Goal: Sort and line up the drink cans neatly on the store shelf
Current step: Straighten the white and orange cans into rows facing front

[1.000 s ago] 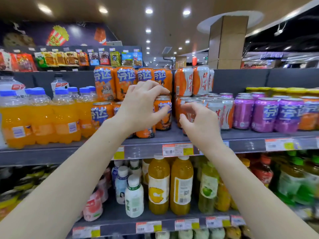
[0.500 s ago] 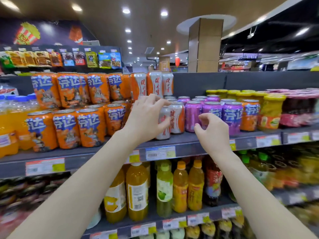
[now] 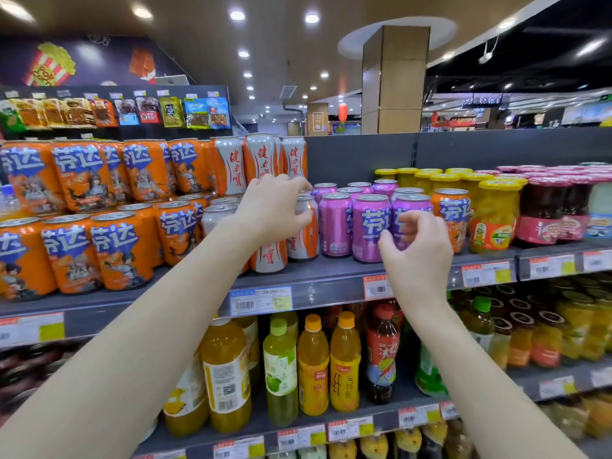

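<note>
My left hand (image 3: 275, 210) clamps a white-and-orange aluminium drink can (image 3: 303, 231) on the grey metal store shelf (image 3: 331, 279), just beside the purple aluminium cans (image 3: 371, 226); my right hand (image 3: 415, 246) hovers before them, fingers curled apart, gripping nothing. Orange printed cans (image 3: 122, 250) already stand ranked (one orange stray (image 3: 455, 210) remains among the purple, I judge).

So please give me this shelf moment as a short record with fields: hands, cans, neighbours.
left hand: fingers wrapped around the top of a white-and-orange can on the shelf
right hand: holds nothing, fingers curled in front of the purple cans
misplaced: one orange can stands right of the purple cans
left neighbours: orange cans, stacked in two tiers
right neighbours: fruit jars with yellow lids
</note>
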